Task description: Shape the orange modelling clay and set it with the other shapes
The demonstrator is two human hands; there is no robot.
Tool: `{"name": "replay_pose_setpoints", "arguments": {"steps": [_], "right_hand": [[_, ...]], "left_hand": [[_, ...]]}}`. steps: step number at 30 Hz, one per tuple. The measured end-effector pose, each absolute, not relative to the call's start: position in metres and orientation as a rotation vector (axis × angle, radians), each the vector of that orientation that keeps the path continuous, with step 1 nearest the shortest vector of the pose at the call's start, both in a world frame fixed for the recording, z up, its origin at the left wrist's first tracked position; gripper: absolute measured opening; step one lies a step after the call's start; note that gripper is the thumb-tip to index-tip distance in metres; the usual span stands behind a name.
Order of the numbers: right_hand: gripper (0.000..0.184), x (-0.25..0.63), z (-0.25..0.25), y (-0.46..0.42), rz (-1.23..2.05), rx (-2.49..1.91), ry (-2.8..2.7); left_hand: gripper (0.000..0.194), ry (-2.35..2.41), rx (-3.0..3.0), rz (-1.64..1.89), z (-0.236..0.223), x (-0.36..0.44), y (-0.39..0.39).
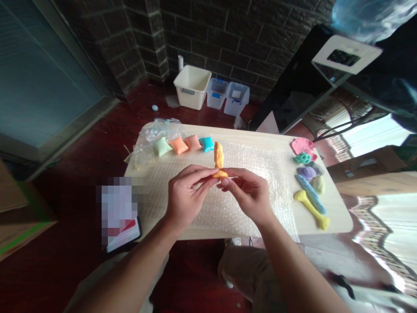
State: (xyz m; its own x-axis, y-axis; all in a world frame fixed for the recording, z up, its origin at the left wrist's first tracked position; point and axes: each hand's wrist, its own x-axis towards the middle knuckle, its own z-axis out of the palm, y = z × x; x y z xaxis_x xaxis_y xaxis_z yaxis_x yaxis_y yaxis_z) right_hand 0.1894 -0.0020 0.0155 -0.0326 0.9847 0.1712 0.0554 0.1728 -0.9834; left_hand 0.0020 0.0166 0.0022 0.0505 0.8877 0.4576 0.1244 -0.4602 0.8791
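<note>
A piece of orange-yellow modelling clay stands upright between my hands, above the bubble wrap. Its upper part is a lumpy upright strip, and its lower end widens where the fingertips meet. My left hand pinches that lower end from the left with thumb and fingers. From the right, my right hand grips the same end between thumb and forefinger, its other fingers curled. The fingertips hide part of the clay's base.
Packets of clay, among them a blue packet, lie at the table's far left beside clear plastic bags. Along the right are shaped clay pieces, including a yellow bone shape and a pink piece. Bins stand beyond on the floor.
</note>
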Motion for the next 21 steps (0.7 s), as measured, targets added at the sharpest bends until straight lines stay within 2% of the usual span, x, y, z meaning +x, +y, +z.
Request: {"name": "replay_pose_setpoints", "arguments": {"steps": [6, 11, 14, 18, 21], "right_hand": [[0.029, 0.191, 0.015, 0.000, 0.834, -1.091, -1.520], [0.016, 0.183, 0.015, 0.001, 1.067, -1.075, -1.177], [0.018, 0.180, 0.016, 0.001, 1.163, -1.108, -1.056], [0.029, 0.180, 0.017, 0.001, 1.208, -1.091, -1.078], [0.029, 0.180, 0.016, 0.001, 1.238, -1.067, -1.070]], "left_hand": [[0.017, 1.053, 1.748, 1.469, 0.004, 0.002, 0.016], [0.030, 0.929, 1.519, 1.418, 0.000, 0.006, 0.015], [0.036, 0.903, 1.404, 1.333, -0.004, 0.007, 0.014], [0.035, 0.891, 1.335, 1.299, -0.005, 0.007, 0.014], [0.033, 0.867, 1.302, 1.289, -0.001, 0.006, 0.015]]}}
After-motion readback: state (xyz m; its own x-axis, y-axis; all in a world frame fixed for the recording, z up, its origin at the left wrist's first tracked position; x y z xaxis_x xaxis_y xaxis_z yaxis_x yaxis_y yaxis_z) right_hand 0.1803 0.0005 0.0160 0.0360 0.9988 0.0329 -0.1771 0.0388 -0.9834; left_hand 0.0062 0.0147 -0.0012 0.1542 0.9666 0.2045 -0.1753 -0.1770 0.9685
